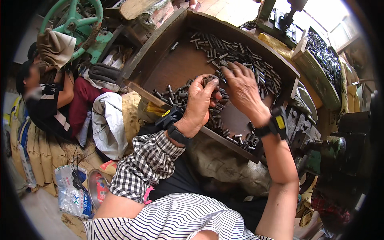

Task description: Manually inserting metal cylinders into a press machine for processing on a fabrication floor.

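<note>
A wooden tray (158,31) with raised sides lies in front of me, holding many short, grey metal tubes (264,74). Over the tray's near edge, my left hand (198,100) is closed, thumb up, with small metal tubes (207,81) showing between thumb and fingers. How many it holds is hidden. My right hand (242,90) reaches in palm down, its fingers stretched and slightly apart, the tips at the pile just right of the left hand. A checked sleeve covers my left forearm, and a dark band with a device sits on each wrist.
Beyond the tray's right side stands a long box (326,64) of dark metal parts. Machinery (334,152) crowds the right; a green handwheel (71,24) is at upper left. Another person (50,96) sits at left, near stacked sacks (42,156). A white cloth (110,124) lies beside the tray.
</note>
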